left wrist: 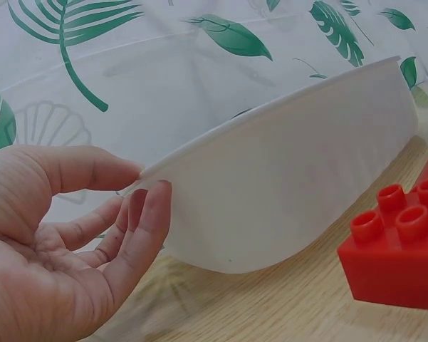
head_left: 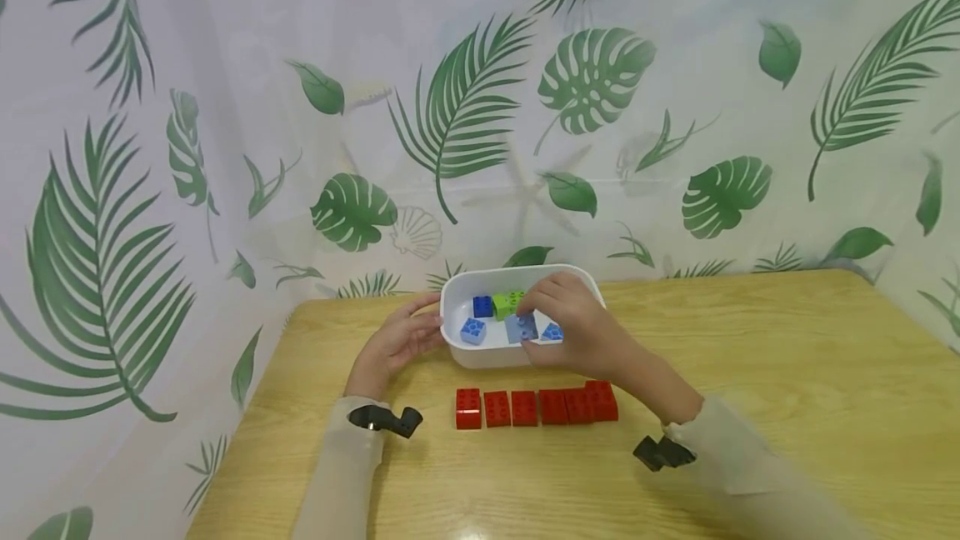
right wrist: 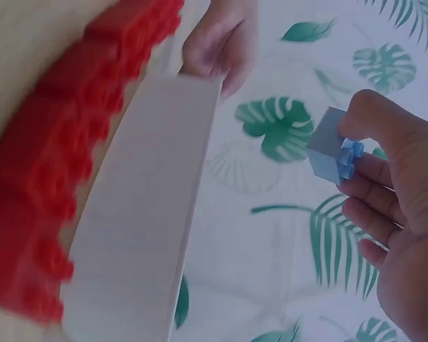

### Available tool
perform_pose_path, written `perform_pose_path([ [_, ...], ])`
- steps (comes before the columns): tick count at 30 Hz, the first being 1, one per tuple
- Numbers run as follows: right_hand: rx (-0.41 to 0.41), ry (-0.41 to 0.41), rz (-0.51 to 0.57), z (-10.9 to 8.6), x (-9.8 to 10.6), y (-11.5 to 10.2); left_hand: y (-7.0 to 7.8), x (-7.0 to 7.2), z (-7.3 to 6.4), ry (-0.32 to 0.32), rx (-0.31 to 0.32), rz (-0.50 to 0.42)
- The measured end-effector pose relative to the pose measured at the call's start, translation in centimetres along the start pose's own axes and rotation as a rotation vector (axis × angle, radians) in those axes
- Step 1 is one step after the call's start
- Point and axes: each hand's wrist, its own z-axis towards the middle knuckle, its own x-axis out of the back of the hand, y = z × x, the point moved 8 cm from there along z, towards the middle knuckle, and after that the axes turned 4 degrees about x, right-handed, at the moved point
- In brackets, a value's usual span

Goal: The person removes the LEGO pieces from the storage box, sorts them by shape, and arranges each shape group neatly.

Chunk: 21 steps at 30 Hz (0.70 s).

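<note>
A light blue toy brick (right wrist: 327, 146) with studs is pinched between the thumb and fingers of my right hand (head_left: 573, 319). In the head view this hand overlaps the right part of a white plastic tub (head_left: 487, 357); the right wrist view shows the brick held apart from the tub's wall. At the tub's left end, my left hand (left wrist: 64, 228) holds the rim, thumb at the edge and fingertips against the outer wall. Inside the tub lie a dark blue brick (head_left: 482, 307), a lime green brick (head_left: 501, 307) and light blue bricks (head_left: 473, 331).
Several red toy bricks (head_left: 497, 409) stand in a row on the wooden table (head_left: 525, 473), just in front of the tub. The right-hand ones sit close together. A white curtain (head_left: 480, 123) with green leaf prints hangs behind the table and along its left side.
</note>
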Motion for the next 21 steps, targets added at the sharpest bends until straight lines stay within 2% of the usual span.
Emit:
perform_pose_path([
  [5, 0.023, -0.031, 0.033, -0.1, -1.1, -2.9, 0.1, -0.1, 0.0, -0.008, -0.006, -0.006],
  [9, 0.032, -0.098, 0.039, -0.1, -2.4, -4.6, 0.2, -0.2, 0.0, -0.031, -0.026, -0.003],
  [14, 0.021, -0.190, 0.041, -0.4, -4.2, -6.1, 0.1, 0.0, -0.1, -0.023, -0.020, 0.003],
  [21, 0.040, -0.252, 0.001, -0.9, -5.6, -7.1, 0.1, 0.1, 0.0, -0.003, -0.003, 0.012],
])
